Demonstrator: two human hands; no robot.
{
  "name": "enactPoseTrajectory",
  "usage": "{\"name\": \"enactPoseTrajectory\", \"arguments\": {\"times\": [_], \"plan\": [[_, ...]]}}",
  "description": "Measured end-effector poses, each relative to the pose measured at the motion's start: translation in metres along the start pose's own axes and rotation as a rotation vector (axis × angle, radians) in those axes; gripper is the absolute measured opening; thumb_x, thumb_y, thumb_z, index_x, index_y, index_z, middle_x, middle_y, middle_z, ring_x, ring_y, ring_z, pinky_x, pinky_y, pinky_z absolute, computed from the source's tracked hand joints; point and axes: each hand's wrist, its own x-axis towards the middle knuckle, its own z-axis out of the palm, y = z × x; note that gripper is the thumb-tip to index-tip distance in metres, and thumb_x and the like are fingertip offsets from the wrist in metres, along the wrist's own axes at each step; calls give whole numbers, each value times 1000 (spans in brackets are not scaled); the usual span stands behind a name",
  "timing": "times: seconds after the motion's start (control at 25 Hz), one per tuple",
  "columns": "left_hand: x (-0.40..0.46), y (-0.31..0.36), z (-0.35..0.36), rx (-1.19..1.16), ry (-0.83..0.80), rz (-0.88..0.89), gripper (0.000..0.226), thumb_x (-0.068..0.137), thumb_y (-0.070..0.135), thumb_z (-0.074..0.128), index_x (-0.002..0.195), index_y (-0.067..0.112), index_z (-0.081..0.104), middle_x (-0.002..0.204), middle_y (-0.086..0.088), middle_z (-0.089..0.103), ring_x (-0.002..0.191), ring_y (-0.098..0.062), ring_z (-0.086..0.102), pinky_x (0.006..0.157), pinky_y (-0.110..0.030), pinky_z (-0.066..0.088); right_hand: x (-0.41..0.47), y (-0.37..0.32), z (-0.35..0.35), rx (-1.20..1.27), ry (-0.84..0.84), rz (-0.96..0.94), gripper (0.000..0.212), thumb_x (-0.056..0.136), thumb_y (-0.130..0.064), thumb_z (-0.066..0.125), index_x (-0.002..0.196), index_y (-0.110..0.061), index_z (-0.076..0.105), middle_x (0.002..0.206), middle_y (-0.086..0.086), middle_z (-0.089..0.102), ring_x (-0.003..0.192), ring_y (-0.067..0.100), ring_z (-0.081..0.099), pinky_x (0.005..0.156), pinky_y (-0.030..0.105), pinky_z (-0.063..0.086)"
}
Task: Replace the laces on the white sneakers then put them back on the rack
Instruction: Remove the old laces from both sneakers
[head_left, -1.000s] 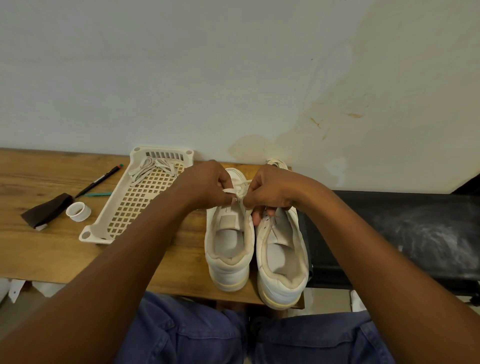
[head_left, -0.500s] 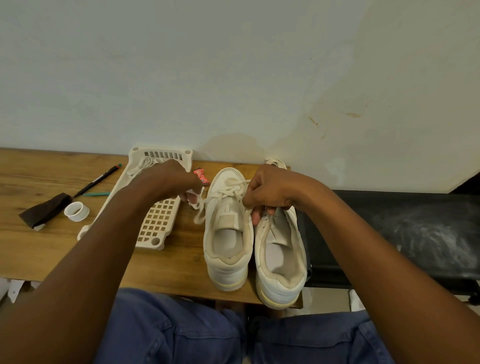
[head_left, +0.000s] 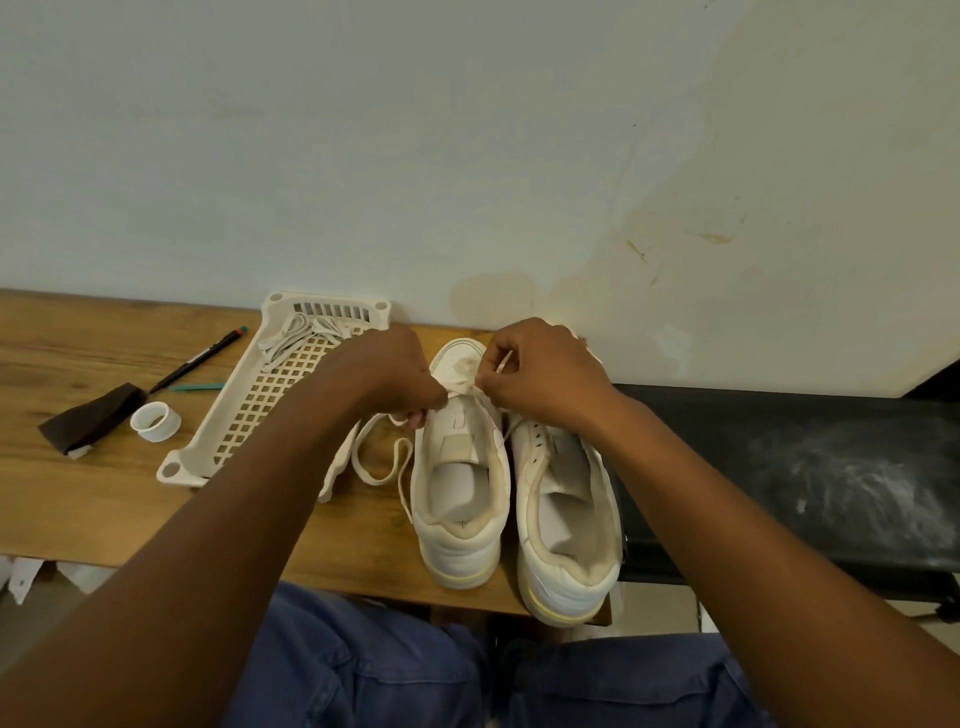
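Hands lacing the left sneaker (head_left: 460, 483) at the table's (head_left: 104, 499) front edge.
Both forearms reach forward; left hand (head_left: 384, 371) and right hand (head_left: 540, 371), curled, each pinch the lace (head_left: 376, 462) over its toe.

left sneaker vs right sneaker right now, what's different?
The left sneaker has a lace at its front eyelets, its loose end trailing onto the table; the right sneaker shows bare eyelets. Both hands work over the left sneaker; none holds the right sneaker. The right sneaker sits nearer the table edge. Both are white, heels toward the camera.
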Motion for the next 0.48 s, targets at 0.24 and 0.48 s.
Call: {"name": "enactPoseTrajectory", "arguments": {"times": [0.24, 0.48], "plan": [[-1, 0, 3, -174, 185, 144, 11, 77, 30, 84, 84, 27, 76, 84, 8, 73, 82, -11, 69, 73, -29, 56, -6, -6, 4, -141, -60, 67, 44, 81, -61, 73, 79, -17, 72, 72, -4, 70, 70, 14, 67, 65, 34, 57], [3, 9, 17, -130, 232, 259, 16, 75, 24, 86, 88, 29, 78, 93, 11, 74, 85, -9, 66, 76, -29, 55, 6, -3, -3, 61, -195, 269, 16, 90, -17, 72, 90, -4, 80, 63, 8, 73, 44, 12, 62, 52, 27, 56]]}}
